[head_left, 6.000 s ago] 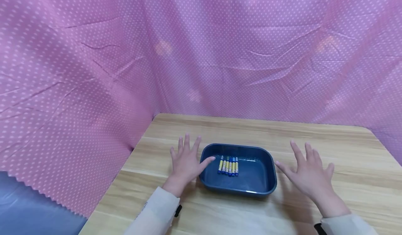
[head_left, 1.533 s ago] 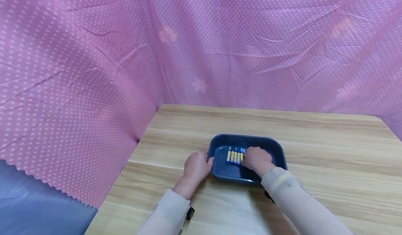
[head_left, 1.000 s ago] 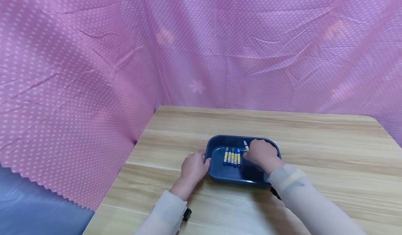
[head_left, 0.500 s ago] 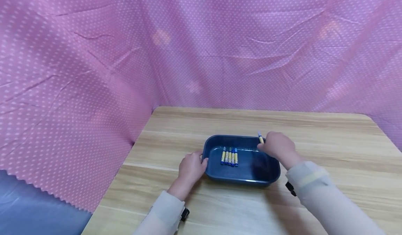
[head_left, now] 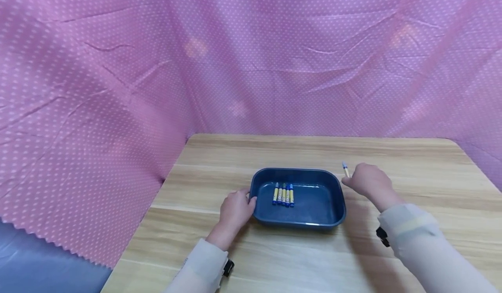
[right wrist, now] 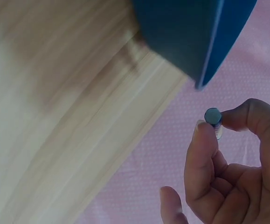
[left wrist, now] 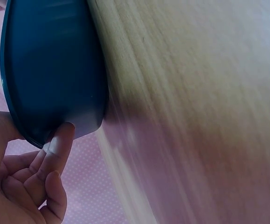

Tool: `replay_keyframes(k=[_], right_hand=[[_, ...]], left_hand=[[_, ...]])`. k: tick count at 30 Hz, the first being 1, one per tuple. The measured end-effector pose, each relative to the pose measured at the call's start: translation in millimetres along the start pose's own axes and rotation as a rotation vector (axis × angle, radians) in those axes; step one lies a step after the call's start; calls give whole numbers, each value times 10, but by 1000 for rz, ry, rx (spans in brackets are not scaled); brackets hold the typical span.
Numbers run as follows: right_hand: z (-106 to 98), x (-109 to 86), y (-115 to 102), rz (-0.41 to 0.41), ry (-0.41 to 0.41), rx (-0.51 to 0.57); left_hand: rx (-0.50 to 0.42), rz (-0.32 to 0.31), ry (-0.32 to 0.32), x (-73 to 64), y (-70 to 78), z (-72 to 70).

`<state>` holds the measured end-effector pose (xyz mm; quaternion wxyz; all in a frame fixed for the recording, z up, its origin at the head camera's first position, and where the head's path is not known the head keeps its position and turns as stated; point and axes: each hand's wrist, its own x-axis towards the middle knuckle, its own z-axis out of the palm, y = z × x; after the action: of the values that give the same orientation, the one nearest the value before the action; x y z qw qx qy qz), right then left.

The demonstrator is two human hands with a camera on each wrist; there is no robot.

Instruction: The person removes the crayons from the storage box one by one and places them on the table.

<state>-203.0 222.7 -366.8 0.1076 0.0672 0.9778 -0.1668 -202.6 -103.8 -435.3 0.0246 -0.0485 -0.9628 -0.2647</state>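
A dark blue tray [head_left: 317, 206] stands on the table, its wall [left wrist: 55, 60] filling the upper left of the left wrist view. My left hand [head_left: 235, 210] grips its left rim, thumb on one side and fingers on the other. Several yellow-wrapped crayons [head_left: 283, 194] with blue ends lie side by side in the tray's left half. Past the tray's right side, my right hand [head_left: 370, 182] holds another crayon [head_left: 345, 170] above the table, light blue tip pointing up and away. The right wrist view shows thumb and index finger pinching this crayon [right wrist: 213, 116], end-on.
The wood-grain table [head_left: 282, 258] extends around the tray on every side. Pink dotted cloth [head_left: 274, 66] hangs behind the table and along its left. A blue surface [head_left: 47, 258] shows at the lower left. Each wrist wears a small black device [head_left: 228, 267].
My right hand reached into the tray, pinched a crayon from the row's right end, lifted it and carried it right past the rim. My left hand moved onto the left rim and stays there.
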Motion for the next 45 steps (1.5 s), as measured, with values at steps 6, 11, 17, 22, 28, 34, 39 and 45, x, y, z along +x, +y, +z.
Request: replay_keyframes(k=[6, 11, 17, 22, 28, 34, 39, 45], right_hand=[[-45, -41, 273, 12, 8, 22], [-58, -84, 516, 20, -15, 36], [-60, -139, 780, 31, -46, 34], [-1, -160, 938, 61, -72, 30], [97, -206, 1062, 63, -93, 39], [172, -229, 1160, 72, -90, 50], [245, -254, 1219, 91, -79, 71], [305, -267, 1252, 123, -84, 94]], left_hand=[[73, 41, 77, -8, -7, 15], [81, 34, 65, 8, -6, 16], [77, 7, 37, 21, 5, 12], [75, -10, 30, 24, 5, 14], [74, 5, 41, 19, 12, 16], [55, -11, 14, 14, 25, 12], [58, -9, 16, 9, 29, 8], [54, -2, 25, 6, 32, 4]])
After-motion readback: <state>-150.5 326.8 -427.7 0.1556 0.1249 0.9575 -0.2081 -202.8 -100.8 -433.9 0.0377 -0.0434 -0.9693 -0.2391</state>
